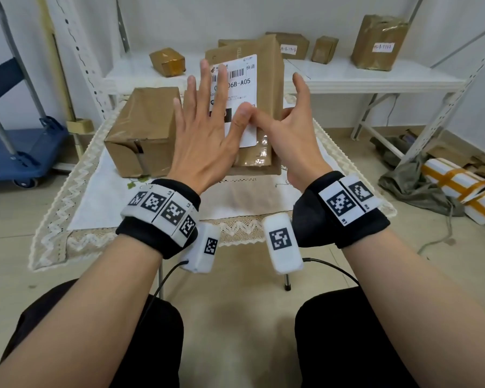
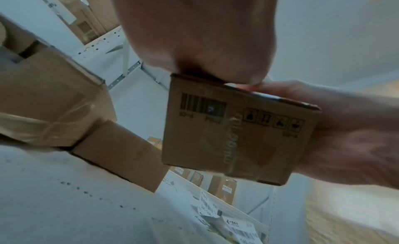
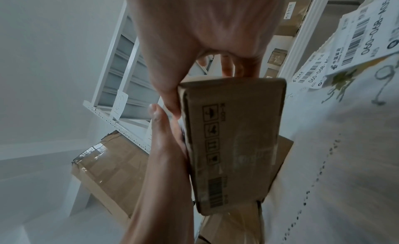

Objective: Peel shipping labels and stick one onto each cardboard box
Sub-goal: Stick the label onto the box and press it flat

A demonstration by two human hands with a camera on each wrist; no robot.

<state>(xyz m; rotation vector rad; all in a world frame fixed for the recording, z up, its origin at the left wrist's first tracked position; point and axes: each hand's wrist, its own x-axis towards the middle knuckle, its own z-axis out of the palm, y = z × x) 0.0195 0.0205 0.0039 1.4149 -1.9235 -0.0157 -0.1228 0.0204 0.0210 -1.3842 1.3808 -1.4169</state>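
Two hands work one upright brown cardboard box (image 1: 259,79). Left hand (image 1: 205,133) lies flat, fingers spread, on its white shipping label (image 1: 240,88), long axis vertical. Right hand (image 1: 289,127) apparently grips the box's right side, thumb pressing the label.

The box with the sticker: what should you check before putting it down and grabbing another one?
1. Shipping label on the box: ok.
2. Label pressed flat: left hand lies open on it; edges under the hand cannot tell.
3. Box supported: right hand holds its side; ok.
4. Next box: brown box on the table shows no label; ok.
5. Spare labels on the tablecloth: ok.
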